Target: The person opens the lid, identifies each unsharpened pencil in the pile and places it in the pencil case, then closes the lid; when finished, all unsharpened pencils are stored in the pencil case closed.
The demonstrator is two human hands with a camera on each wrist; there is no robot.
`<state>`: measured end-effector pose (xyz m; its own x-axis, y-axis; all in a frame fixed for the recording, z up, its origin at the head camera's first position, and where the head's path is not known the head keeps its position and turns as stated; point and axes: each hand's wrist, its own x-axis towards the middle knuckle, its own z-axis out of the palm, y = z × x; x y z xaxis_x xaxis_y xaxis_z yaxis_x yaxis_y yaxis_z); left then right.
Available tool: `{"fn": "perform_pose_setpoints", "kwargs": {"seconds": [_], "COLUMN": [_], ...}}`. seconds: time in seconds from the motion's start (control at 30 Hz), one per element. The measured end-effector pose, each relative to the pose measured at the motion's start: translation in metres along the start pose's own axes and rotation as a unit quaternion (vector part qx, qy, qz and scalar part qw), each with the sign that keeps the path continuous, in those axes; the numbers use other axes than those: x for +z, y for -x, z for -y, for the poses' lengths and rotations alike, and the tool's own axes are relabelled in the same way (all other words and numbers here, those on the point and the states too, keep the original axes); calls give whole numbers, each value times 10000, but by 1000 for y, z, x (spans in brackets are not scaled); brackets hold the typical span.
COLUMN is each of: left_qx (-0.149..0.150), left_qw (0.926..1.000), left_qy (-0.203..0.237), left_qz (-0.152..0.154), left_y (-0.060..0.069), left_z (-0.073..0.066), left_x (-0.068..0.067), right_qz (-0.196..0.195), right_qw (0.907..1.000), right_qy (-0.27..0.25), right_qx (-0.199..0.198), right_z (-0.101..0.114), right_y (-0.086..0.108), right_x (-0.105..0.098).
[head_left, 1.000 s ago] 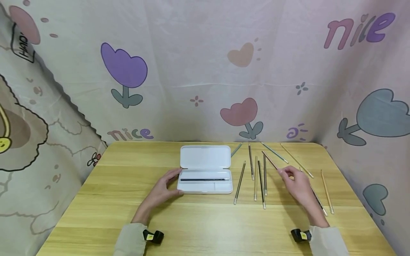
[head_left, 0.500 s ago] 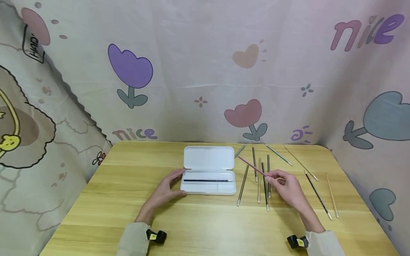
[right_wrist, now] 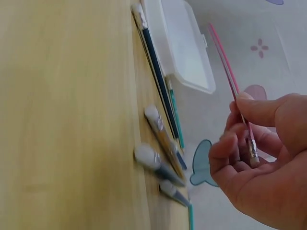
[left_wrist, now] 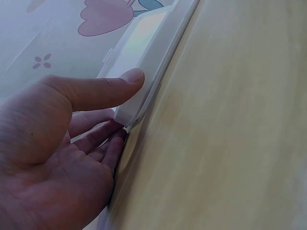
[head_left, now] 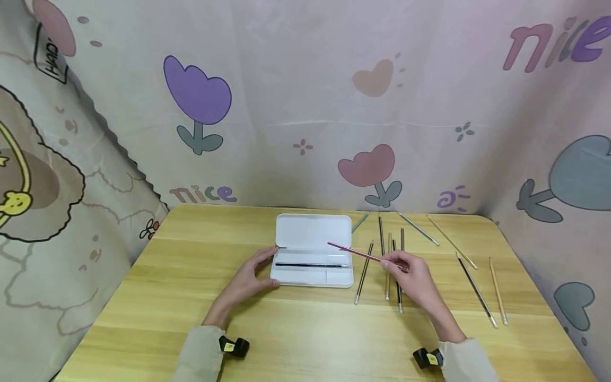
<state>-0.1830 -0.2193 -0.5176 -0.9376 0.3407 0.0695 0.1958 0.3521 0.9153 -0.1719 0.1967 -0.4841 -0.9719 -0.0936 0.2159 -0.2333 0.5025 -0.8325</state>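
Observation:
An open white pencil case lies on the table, its lid tipped back, with one dark pencil lying lengthwise in the tray. My left hand holds the case by its left end; in the left wrist view the thumb lies along the front wall and the fingers sit at the corner. Between thumb and fingers my right hand pinches a pink-red pencil near its eraser end. That pencil is raised above the table, its far end over the right part of the case.
Several loose pencils lie to the case's right, among them a black one, a teal one, a yellow one, another black one and an orange-yellow one. A patterned cloth hangs behind the wooden table.
My right hand has moved left with the pink-red pencil, from the loose pencils on the right toward the case. The left hand stays at the case; the head view has shifted slightly.

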Motion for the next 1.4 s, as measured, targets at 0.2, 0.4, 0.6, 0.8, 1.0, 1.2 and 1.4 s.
{"fn": "perform_pose_setpoints", "kwargs": {"seconds": [0.2,0.4,0.6,0.8,1.0,1.2,1.4], "left_qx": [26,128,173,211,231,218,213], "left_qw": [10000,9999,9998,9998,9997,9997,9997], "left_qy": [23,39,36,17,73,125,96], "left_qz": [28,29,18,61,43,13,27], "left_y": [-1,0,-1,-3,-3,-3,-2], "left_z": [-2,0,4,4,4,5,4], "left_x": [-1,-1,-1,0,0,0,0], "right_qz": [99,244,-106,-85,-41,137,218], "right_qw": [9996,9988,9999,9997,9995,9988,9977], "right_qy": [-254,-424,-91,-72,276,462,601], "right_qx": [125,-44,33,217,166,25,-234], "right_z": [11,18,24,31,39,40,40], "right_y": [-7,-16,-26,-31,-39,-44,-44], "right_x": [11,25,46,67,85,99,108]}}
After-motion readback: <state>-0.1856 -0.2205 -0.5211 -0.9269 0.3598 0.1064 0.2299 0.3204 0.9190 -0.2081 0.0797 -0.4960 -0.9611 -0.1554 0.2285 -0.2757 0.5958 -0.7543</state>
